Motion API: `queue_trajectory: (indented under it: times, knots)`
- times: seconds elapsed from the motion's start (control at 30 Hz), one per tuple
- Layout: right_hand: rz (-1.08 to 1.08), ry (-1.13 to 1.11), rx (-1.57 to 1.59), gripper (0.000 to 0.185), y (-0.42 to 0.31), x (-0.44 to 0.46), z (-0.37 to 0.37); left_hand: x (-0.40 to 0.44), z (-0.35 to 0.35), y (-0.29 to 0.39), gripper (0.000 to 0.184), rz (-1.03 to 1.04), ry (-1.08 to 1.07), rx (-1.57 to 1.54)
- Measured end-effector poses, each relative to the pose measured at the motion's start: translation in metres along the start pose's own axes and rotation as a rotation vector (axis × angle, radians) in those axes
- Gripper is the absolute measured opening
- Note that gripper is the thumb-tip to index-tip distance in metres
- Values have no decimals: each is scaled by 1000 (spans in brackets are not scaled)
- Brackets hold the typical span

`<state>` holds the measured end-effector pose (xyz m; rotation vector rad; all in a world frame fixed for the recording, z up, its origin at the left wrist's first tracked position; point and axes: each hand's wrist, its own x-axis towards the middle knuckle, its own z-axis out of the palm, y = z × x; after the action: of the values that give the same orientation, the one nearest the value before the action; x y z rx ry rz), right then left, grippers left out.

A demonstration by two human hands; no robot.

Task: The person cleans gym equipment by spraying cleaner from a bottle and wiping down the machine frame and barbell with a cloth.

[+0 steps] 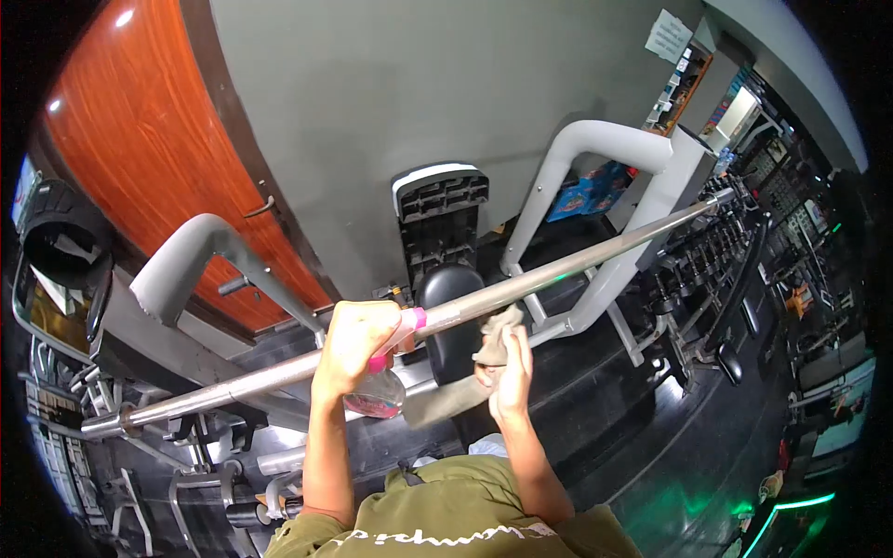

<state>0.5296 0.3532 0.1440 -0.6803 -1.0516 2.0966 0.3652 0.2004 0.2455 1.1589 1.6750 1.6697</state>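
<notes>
A clear spray bottle (375,395) with a pink and white head is in my left hand (356,346), whose fingers are wrapped round its neck beside the metal bar. My right hand (510,379) grips a beige cloth (497,340), part of which hangs down to the left, blurred. The long silver barbell (558,272) runs across the view from lower left to upper right. Both hands are close to its middle, the right one just below it. A black padded seat (452,288) stands behind the bar.
Grey frame uprights (642,223) flank the bench on both sides. An orange wooden door (149,121) is at the left, beside a grey wall (353,102). Racked dumbbells (693,265) stand at the right above the black floor (605,418).
</notes>
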Motion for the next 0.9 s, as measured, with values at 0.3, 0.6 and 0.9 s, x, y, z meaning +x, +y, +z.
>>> queue_trajectory:
  times: [0.3,0.6,0.9]
  knots:
    - [-746,223,-959,24,-74,40,-8,6,6,-1,59,10,18,-2]
    - [-807,-93,-1280,24,-83,26,17,-1,9,2,41,70,37,-61]
    - [-668,-159,-1528,22,-130,58,34,5,5,3,45,83,-8,24]
